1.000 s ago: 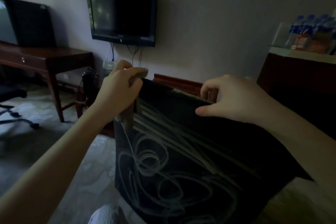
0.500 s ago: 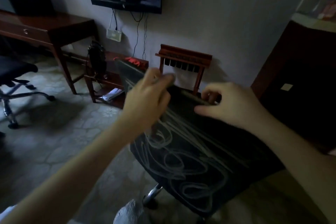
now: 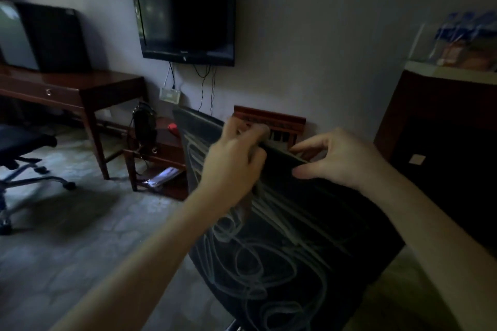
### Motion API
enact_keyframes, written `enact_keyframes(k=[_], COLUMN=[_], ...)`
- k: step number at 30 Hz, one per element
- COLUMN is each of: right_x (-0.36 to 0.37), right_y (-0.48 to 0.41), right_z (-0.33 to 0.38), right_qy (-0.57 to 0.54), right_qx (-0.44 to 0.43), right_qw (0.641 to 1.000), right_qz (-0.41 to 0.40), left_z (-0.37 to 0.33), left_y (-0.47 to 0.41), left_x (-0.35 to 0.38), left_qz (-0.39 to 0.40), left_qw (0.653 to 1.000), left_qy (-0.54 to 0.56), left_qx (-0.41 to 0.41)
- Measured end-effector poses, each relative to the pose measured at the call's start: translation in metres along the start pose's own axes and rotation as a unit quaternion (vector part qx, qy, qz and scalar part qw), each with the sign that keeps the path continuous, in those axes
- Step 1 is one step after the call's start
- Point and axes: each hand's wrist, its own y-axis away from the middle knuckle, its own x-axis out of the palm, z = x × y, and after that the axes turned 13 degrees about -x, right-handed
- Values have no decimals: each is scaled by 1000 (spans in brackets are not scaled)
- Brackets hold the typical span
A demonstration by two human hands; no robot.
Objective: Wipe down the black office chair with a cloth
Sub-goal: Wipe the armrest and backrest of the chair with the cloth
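The left hand [image 3: 234,162] is travelling along the top edge of the black office chair [image 3: 282,250] from the left corner, and it is now sitting just beside the right hand [image 3: 337,158]; the head is also looking a little higher than half a second before. The chair is standing close in front of the person, filling the lower middle of the view with its back panel facing the camera. This panel is looking flat, smooth and matte black, with thin pale lines running over it, straight strokes above and loose loops below. The right hand is gripping the top edge, thumb on the near face and curled fingers over the far side, and I am judging that it is steadying the chair. The left hand is closing round the cloth [image 3: 247,205], a soft greyish piece of which only a hanging strip is showing under the palm. The step in hand is seeming to be the wiping of the top rim. The next move is probably asking the right hand to give way, or the cloth to go down onto the broad panel with even pressure.
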Motion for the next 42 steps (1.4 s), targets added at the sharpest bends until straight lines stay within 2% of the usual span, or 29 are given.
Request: enact_keyframes(k=[2, 6, 11, 13, 17, 20, 25, 31, 33, 37, 42], right_x=[5, 16, 15, 12, 17, 30, 53, 73, 73, 80, 104], right_y=[-1, -4, 0, 7, 16, 8, -9, -22, -21, -6, -16], right_z=[1, 9, 12, 9, 12, 16, 22, 37, 40, 44, 42], right_qy=[-5, 27, -5, -16, -112, -141, -190, -170, -171, -142, -144], right_qx=[-2, -9, -41, -39, -30, -25, 4, -37, -33, -32, -27], right_qw=[1000, 999, 999, 998, 986, 986, 981, 985, 985, 989, 989], right_qz=[-13, -25, 14, 41, 118, 85, 31, -19, -11, 29, -6], left_z=[-4, 16, 54, 69, 87, 90, 69, 72, 80, 97, 107], left_y=[11, -3, -39, -54, -74, -73, -37, -20, -38, -76, -84], left_x=[5, 1, -14, -18, -17, -18, -19, -32, -36, -36, -34], left_qz=[-5, 14, 27, 36, 56, 60, 66, 104, 107, 114, 115], left_qw=[999, 997, 998, 997, 997, 995, 995, 988, 991, 993, 992], left_qy=[3, -17, -56, -50, -1, 46, 79, 48, 13, 4, 27], left_qx=[47, 71, -27, -42, -61, -69, 12, 102, 83, -19, -37])
